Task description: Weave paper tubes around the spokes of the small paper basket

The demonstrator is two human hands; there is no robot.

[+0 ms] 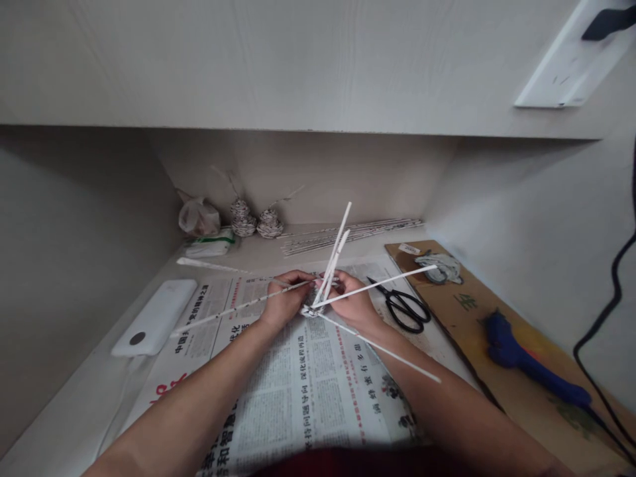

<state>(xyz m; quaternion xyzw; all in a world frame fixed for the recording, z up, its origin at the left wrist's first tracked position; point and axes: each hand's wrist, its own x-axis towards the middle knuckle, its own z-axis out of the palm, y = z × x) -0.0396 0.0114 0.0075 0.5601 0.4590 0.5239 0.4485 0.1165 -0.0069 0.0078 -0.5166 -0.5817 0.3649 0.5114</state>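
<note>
Between my two hands is a small woven piece of rolled paper sticks (311, 310), with several long white paper sticks (342, 246) jutting out to both sides and away from me. My left hand (285, 298) is closed on its left side, fingertips at the top. From the right, my right hand (352, 299) grips the same piece, its fingers partly hidden behind the sticks. Both hands are just over the newspaper (278, 391). Black-handled scissors (407, 310) lie right of my right hand.
At the back stand two woven gourd shapes (242, 218) beside a plastic bag (199, 217) and a tissue pack (209, 244). Loose paper sticks (348, 235) lie along the back. A white power bank (156, 315) is left; a blue glue gun (534, 371) rests on cardboard (450, 331) right.
</note>
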